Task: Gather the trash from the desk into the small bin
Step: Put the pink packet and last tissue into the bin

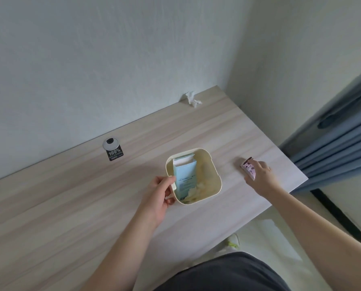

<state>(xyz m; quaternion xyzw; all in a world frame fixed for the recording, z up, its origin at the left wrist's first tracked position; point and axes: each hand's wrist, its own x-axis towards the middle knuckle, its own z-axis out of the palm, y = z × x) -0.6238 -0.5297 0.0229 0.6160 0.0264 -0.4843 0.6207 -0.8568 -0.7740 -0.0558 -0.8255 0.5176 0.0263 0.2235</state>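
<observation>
Dark clothing (227, 271) of the person is seen lowest in the view, at the near edge of the wooden desk (70, 206). Far to the left, by the wall, a cable grommet (110, 143) with a black sticker (114, 154) is set in the desk. Near the middle, the left hand (157, 198) is curled around the left rim of the small cream bin (214, 175), so the bin is held steady. Inside it a pale blue carton (183, 177) is leaned, with its long axis going from the near side up to the far rim and its open end pointing to the wall; crumpled paper (194, 193) lies beside it. Behind, at the wall edge, a white crumpled tissue (193, 99) is not yet collected. To the right of the bin, a pink wrapper (249, 168) is pinched by the fingers of the right hand (261, 175); its long axis runs roughly from the near right to the far left, with a dark end pointing away. Whether it is already lifted off the desk cannot be told clearly. For a good step, the wrapper should be carried over the rim and released only above the free right side, and the bin should be kept still.
</observation>
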